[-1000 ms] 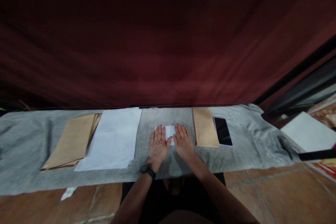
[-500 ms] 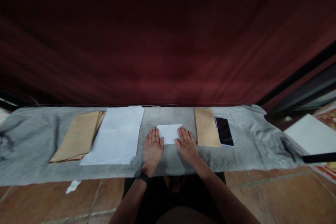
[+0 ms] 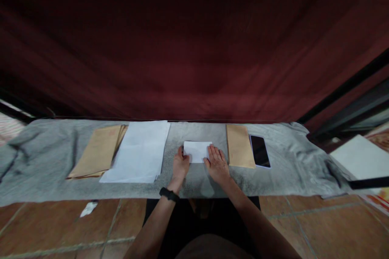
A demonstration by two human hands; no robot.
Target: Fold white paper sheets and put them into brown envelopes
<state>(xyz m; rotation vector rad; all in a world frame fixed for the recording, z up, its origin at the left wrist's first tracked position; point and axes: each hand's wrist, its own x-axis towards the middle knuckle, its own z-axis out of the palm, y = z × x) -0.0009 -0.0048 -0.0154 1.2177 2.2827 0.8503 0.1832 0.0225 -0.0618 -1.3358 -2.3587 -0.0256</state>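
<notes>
A small white folded sheet of paper (image 3: pixel 197 152) lies on the grey cloth in front of me. My left hand (image 3: pixel 181 165) grips its left edge, thumb on top and fingers curled at the side. Over the right edge, my right hand (image 3: pixel 217 165) rests flat with fingers stretched out. Larger white sheets (image 3: pixel 136 151) are stacked to the left of my left hand. A brown envelope (image 3: pixel 240 146) lies just right of my right hand.
Grey cloth (image 3: pixel 288 170) covers the narrow table. More brown envelopes (image 3: pixel 97 149) lie at the far left, and a phone (image 3: pixel 260 151) sits beside the right envelope. A dark red curtain (image 3: pixel 194 48) hangs behind. A white board (image 3: pixel 361 158) stands at the right.
My left hand has gone from lying flat to gripping the paper's left edge. The right hand stays flat on it. The view has shifted slightly.
</notes>
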